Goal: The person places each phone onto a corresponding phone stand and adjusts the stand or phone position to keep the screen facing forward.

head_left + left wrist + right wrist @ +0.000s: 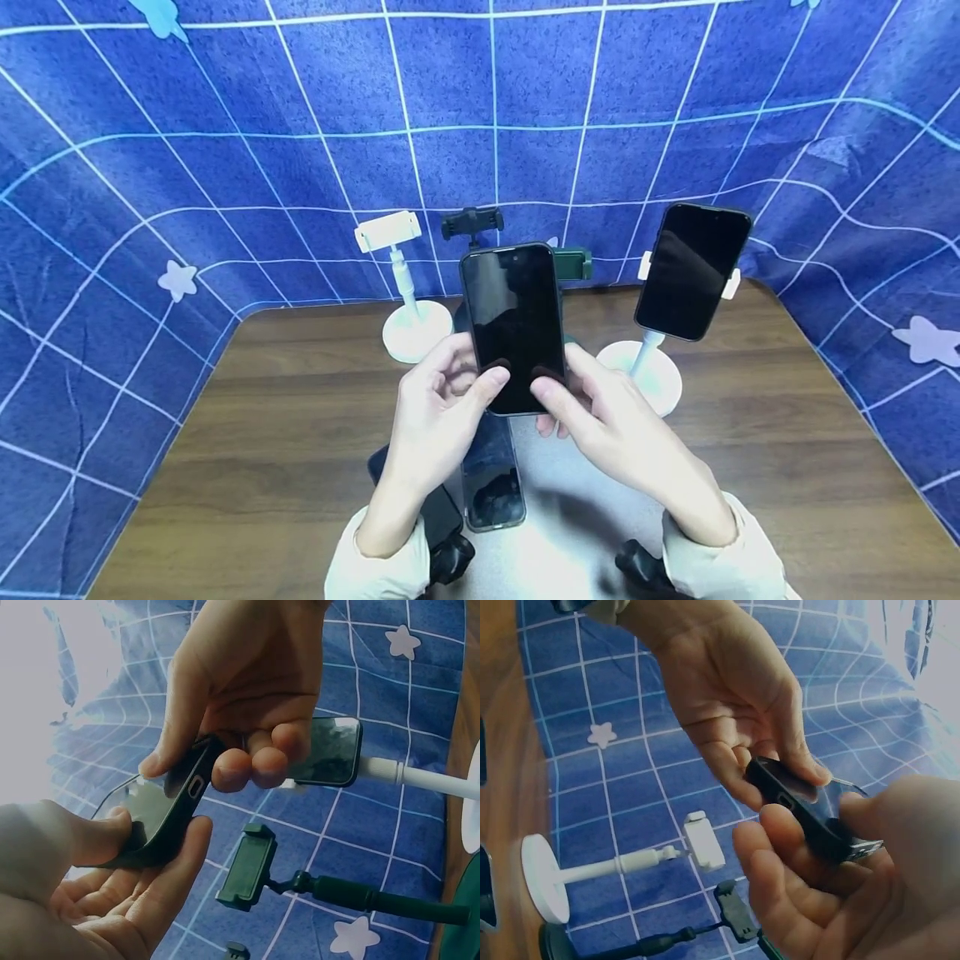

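Both hands hold a black smartphone (513, 308) upright over the table, its dark screen facing me. My left hand (438, 425) grips its lower left side, and my right hand (618, 421) grips the lower right. Both thumbs lie on the lower screen, with the other fingers around the edges and partly hidden behind. In the left wrist view, the phone's (180, 814) bottom edge shows a charging port. Behind it stand a black phone holder (472, 222) and a green phone holder (573, 264), both partly covered by the phone in the head view.
A white phone stand (417, 332) is at the back left. Another white stand (660, 379) at the right carries a dark phone (693, 271). Two more phones lie below my hands, one with a clear edge (495, 492) and one black (442, 517), on a grey mat (547, 467).
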A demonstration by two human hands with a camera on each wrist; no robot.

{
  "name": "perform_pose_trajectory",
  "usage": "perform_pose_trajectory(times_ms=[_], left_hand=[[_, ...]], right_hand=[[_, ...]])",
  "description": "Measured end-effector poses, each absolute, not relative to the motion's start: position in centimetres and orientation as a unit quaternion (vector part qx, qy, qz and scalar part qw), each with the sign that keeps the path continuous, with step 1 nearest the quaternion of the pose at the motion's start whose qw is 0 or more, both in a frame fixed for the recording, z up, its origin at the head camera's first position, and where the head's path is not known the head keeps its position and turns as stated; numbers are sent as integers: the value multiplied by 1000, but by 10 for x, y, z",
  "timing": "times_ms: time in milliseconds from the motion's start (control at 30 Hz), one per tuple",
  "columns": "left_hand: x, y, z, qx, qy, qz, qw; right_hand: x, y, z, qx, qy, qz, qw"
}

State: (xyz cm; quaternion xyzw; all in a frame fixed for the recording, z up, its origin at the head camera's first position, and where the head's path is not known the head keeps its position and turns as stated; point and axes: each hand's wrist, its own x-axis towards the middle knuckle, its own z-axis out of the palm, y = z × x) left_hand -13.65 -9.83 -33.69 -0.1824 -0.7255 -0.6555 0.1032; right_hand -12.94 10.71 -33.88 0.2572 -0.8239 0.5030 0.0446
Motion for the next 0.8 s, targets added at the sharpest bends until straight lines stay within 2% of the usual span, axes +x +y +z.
perform_pose_trajectory(times_ms=[200,433,667,800], left_hand=[[-139,-97,-338,-177,-720,-663,103],[-140,-95,-341,-183,-739,-642,90],[-142,-92,-342,-206,-708,-675,34],[-146,-90,-342,-209,-726,-653,50]], right_hand=[[-130,106,-338,260,-810,525,-5],[-133,108,-342,245,-797,551,-11],[-140,113,-345,245,-783,572,-8],[-143,115,-345,238,-781,577,-20]])
